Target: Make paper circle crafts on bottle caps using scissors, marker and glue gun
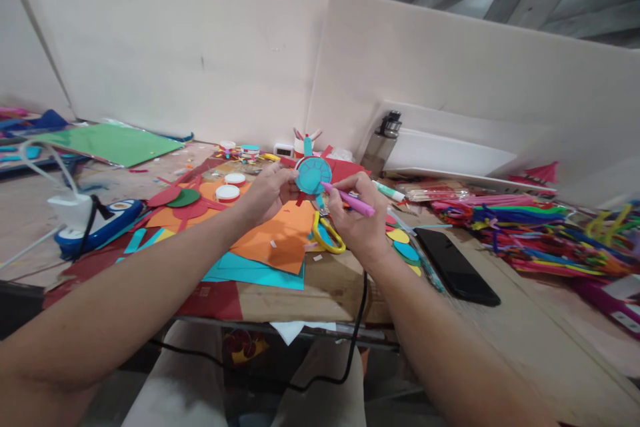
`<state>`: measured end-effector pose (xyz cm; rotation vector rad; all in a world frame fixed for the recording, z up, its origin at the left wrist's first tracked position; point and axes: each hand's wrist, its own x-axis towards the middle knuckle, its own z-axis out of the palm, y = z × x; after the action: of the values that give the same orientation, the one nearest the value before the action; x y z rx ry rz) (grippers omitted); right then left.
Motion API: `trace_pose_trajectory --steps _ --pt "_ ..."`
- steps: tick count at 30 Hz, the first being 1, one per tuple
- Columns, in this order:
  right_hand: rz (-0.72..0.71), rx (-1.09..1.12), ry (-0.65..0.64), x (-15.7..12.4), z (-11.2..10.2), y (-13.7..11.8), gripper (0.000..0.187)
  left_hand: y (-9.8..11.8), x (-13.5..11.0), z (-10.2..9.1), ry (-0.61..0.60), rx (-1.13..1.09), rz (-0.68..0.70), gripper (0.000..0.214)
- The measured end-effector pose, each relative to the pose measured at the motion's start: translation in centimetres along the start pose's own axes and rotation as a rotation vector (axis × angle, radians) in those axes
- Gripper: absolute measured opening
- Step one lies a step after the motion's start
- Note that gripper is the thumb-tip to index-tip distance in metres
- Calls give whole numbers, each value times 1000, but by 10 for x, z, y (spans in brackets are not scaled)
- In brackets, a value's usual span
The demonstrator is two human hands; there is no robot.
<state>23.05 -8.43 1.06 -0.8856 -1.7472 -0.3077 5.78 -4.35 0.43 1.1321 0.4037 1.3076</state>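
My left hand (273,192) grips the left edge of a round blue paper disc (311,173) with drawn lines on its face and blue and red strips sticking out around it. It is held up above the table. In my right hand (357,217) is a purple marker (356,203), its tip at the lower right of the disc. Both hands are closed. Below them lie yellow-handled scissors (327,237) and orange paper (277,240). Blue paper sheets (255,271) stick out under the orange paper. Two white-topped round pieces (228,193) stand left of my left hand.
A black phone (456,265) lies at the right, near bundles of coloured pipe cleaners (530,227). A bottle (383,141) stands at the back by the white panel (450,73). Green paper (113,141) is at the left. A black cable (359,320) hangs over the front edge.
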Motion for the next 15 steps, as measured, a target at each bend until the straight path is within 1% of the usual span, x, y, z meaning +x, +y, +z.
trace_pose_trajectory --steps 7,15 --pt "-7 5 7 0 1 1 14 1 0 0 1 2 -3 18" --pt "-21 -9 -17 -2 2 -3 15 0 0 -1 -14 12 -9 15"
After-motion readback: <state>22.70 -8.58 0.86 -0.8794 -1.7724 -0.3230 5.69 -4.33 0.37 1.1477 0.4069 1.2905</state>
